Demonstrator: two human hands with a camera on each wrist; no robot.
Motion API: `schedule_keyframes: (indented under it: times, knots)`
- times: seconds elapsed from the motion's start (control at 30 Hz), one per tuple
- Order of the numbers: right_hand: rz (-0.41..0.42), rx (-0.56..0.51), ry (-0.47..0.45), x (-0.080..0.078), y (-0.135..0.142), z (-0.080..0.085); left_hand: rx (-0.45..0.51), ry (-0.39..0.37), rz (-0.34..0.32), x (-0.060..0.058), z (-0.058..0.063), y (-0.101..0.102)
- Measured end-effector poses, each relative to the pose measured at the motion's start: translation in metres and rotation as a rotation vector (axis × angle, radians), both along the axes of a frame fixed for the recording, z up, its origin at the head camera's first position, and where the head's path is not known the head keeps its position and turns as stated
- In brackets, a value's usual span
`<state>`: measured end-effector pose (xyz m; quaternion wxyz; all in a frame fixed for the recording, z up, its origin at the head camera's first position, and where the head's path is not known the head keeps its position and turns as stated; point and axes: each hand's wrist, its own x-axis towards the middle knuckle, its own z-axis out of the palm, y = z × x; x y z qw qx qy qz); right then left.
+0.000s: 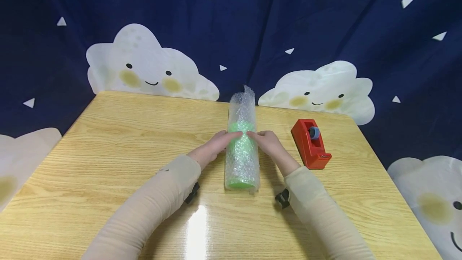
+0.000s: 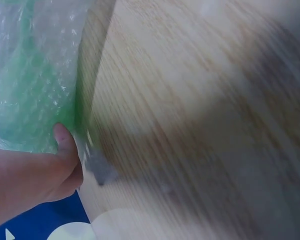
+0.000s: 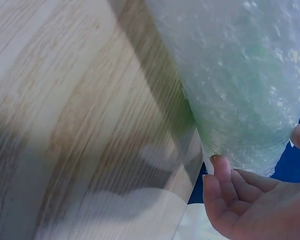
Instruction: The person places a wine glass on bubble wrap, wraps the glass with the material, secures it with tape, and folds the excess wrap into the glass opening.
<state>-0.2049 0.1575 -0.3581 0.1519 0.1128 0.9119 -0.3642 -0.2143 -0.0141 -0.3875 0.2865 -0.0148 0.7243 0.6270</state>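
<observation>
L fingers (image 1: 224,139) & R fingers (image 1: 261,139) grip bubble-wrapped grn item (image 1: 242,161) on tbl (image 1: 144,131).

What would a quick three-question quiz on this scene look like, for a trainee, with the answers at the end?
1. Multiple choice. Where is the red tape dispenser relative to the bubble-wrapped bundle?
A) On the person's left of it
B) On the person's right of it
C) On top of it

2. True or false. The left hand and the right hand both touch the bubble-wrapped bundle.

3. Fill in one word. The tape roll in the red tape dispenser is ____.

Key: 1. B; 2. True; 3. Blue.
</observation>
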Motion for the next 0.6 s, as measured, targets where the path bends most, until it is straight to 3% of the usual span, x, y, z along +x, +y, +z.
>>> schedule_keyframes:
  times: [0.6]
  knots:
    - [0.003, -0.029, -0.048, -0.0037, 0.0035, -0.0007, -0.051, -0.010, 0.020, -0.0001, 0.0015, 0.0001]
